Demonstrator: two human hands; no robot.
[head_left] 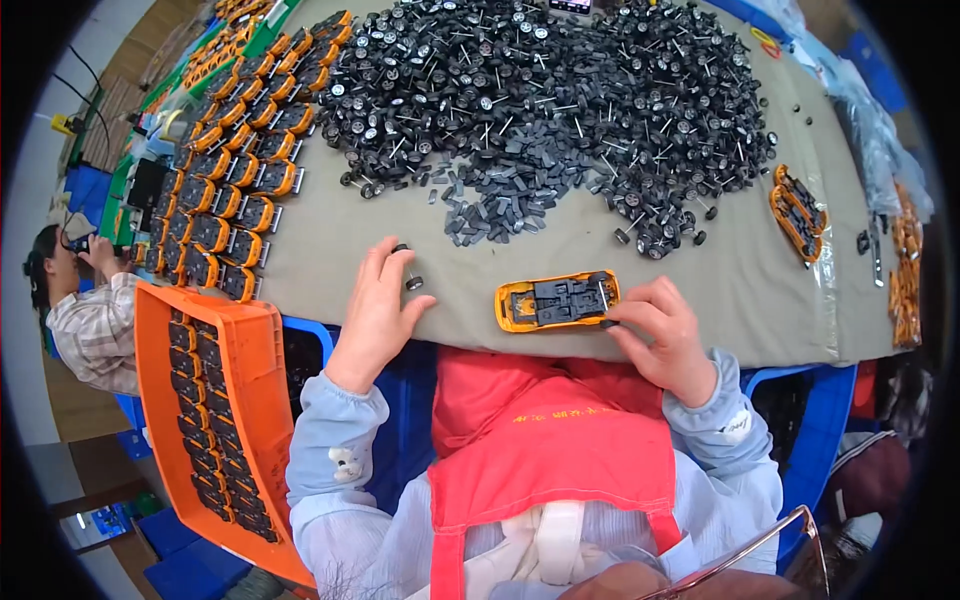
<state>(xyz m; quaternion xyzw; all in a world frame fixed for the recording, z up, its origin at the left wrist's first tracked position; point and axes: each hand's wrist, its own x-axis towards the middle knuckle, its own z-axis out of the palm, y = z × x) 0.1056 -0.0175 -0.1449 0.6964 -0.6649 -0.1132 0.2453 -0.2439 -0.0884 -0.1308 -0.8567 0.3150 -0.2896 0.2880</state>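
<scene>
An orange toy car point(556, 301) lies upside down near the table's front edge, its black underside facing up. At its right end, my right hand point(660, 335) pinches a small black wheel between thumb and fingertips; a wheel axle point(603, 292) crosses the car there. My left hand point(380, 305) rests on the cloth left of the car, fingers stretched and thumb spread. Beside its fingertips lies another wheel axle point(414, 282) with a black wheel at each end; whether the fingers touch it is hard to tell.
A big heap of wheel axles point(450, 90) covers the far table, with small dark flat pieces point(510, 190) before it. Rows of toy cars point(225, 195) stand left; two car pieces point(798, 213) lie right. An orange crate point(270, 370) holds more cars. A person point(90, 305) sits at left.
</scene>
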